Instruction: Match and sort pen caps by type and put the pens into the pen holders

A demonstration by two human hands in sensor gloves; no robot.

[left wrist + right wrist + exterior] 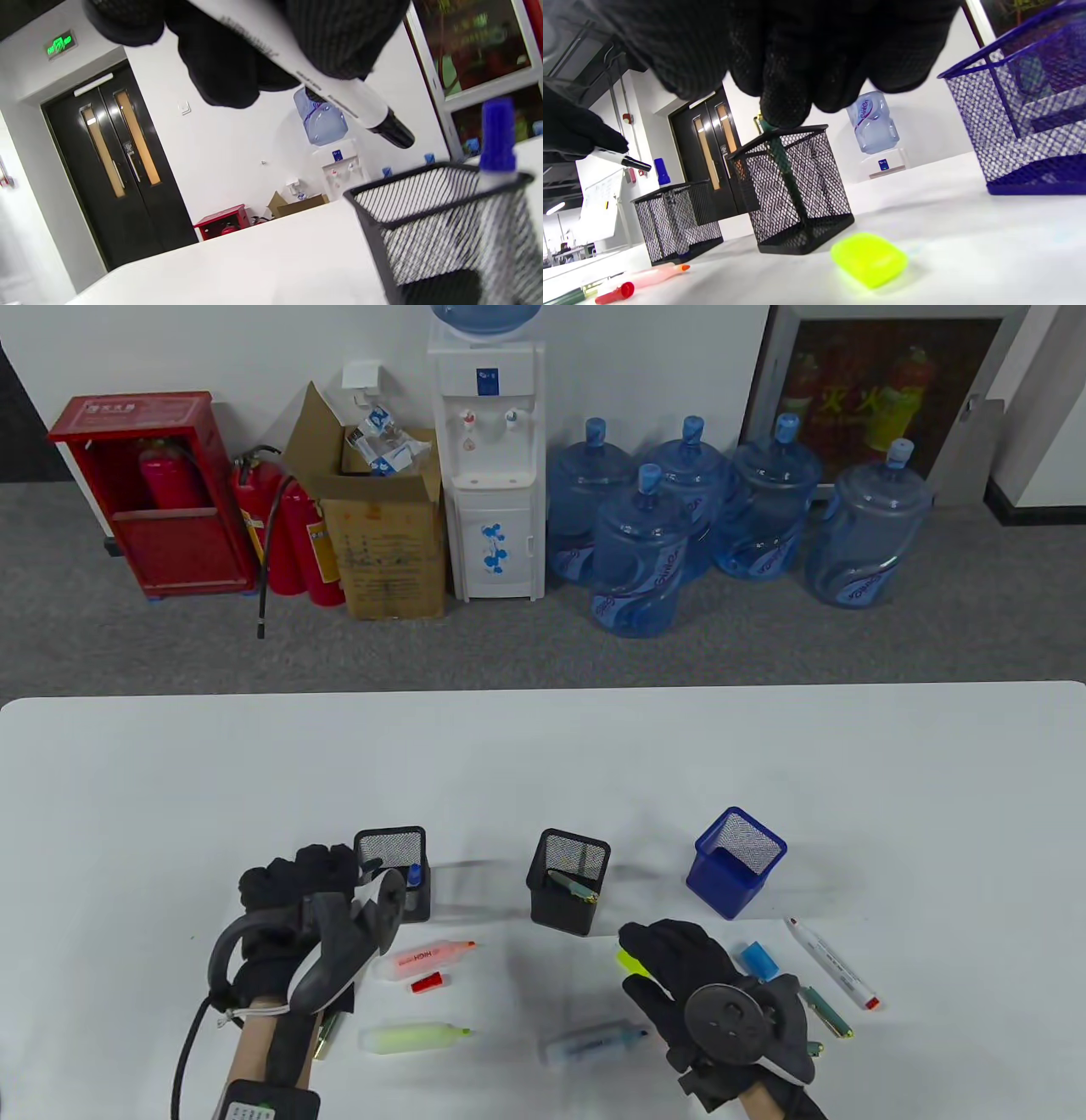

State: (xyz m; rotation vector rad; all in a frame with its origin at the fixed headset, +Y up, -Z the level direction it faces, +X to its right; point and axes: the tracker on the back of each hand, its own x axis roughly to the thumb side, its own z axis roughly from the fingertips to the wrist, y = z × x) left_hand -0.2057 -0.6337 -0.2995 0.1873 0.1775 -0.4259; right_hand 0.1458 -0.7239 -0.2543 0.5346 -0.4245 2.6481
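Table view: the white table (543,763) carries three mesh pen holders in a row, the left black holder (392,869), the middle black holder (567,891) and the blue holder (738,872). My left hand (305,891) has its fingers curled round a white marker (322,91), its black tip hanging just above the left holder's rim; a blue-capped marker (495,140) already stands inside. My right hand (679,976) hovers over a yellow cap (869,259) lying on the table, fingers bent downward and holding nothing that I can see. An orange highlighter (424,957) and a small red cap (428,982) lie between my hands.
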